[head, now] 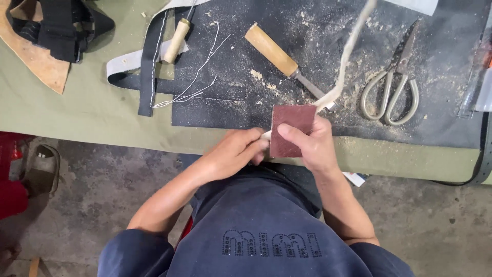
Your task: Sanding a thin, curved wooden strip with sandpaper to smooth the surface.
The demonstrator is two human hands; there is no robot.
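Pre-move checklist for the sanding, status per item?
1. Right hand grips the sandpaper sheet: ok.
2. Left hand holds the near end of the pale wooden strip: ok.
3. Sandpaper wrapped on the strip: ok; contact area hidden, cannot tell.
4. Chisel blade close to the hands: not ok.
5. Scissors lie closed, apart from the hands: ok.
6. Sawdust on the dark mat: not ok.

Head view, steeply down, close

Straight ahead it's tight: chisel point(287, 61) and scissors point(392, 84) block the dark mat point(230, 110). Bare green bench point(77, 110) to the left leaves room to pass.
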